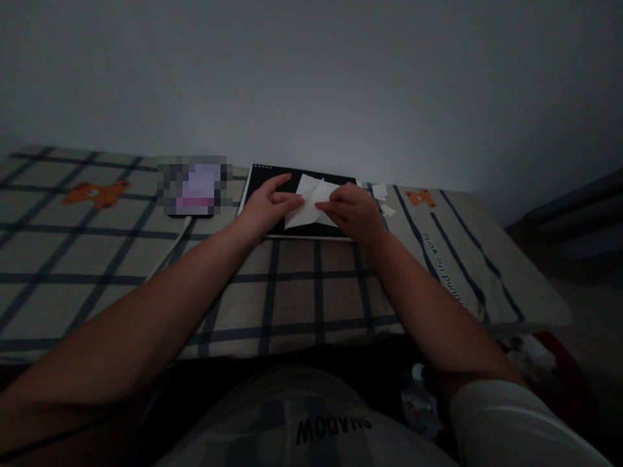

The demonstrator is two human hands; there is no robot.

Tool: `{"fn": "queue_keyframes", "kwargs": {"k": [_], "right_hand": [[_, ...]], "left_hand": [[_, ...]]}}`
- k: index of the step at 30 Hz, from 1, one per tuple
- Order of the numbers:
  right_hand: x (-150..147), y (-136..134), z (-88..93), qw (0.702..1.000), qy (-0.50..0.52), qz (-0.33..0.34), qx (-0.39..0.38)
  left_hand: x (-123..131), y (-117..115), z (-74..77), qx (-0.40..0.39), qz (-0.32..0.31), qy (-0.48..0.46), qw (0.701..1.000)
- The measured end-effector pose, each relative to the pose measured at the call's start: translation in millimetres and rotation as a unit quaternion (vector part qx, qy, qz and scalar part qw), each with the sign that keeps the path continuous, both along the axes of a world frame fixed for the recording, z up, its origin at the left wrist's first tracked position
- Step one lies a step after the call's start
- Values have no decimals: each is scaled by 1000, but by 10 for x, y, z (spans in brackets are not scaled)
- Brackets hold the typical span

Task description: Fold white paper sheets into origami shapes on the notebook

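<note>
A white folded sheet of paper (311, 200) lies on a black board (272, 178) at the far side of the checked surface. My left hand (267, 206) rests on the board with its fingers stretched out, fingertips pressing the paper's left edge. My right hand (354, 213) has its fingers curled and pinches the paper's right side. Both forearms reach forward across the cloth.
A checked cloth (292, 292) with orange bear prints covers the surface. A phone (195, 188) with a white cable (168, 253) lies left of the board. Small paper scraps (382, 198) lie to its right. A plain wall stands behind; clutter sits on the floor at lower right.
</note>
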State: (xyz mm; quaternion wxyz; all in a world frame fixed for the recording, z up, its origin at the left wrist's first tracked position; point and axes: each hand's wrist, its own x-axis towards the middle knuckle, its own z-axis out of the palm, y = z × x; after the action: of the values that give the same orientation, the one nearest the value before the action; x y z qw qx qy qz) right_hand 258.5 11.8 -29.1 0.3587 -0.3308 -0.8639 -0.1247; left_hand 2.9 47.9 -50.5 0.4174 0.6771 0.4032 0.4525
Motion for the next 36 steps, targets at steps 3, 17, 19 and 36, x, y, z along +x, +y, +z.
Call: {"fn": "queue_keyframes", "kwargs": {"k": [3, 17, 19, 36], "right_hand": [[12, 6, 4, 1000, -9, -1, 1], [-32, -61, 56, 999, -43, -8, 27], [-52, -82, 52, 998, -51, -1, 47], [0, -84, 66, 996, -46, -10, 78]], "left_hand": [[-25, 13, -36, 33, -3, 3, 999], [-64, -69, 80, -15, -55, 51, 997], [-67, -75, 84, 17, -57, 74, 995], [4, -406, 595, -318, -35, -73, 945]]}}
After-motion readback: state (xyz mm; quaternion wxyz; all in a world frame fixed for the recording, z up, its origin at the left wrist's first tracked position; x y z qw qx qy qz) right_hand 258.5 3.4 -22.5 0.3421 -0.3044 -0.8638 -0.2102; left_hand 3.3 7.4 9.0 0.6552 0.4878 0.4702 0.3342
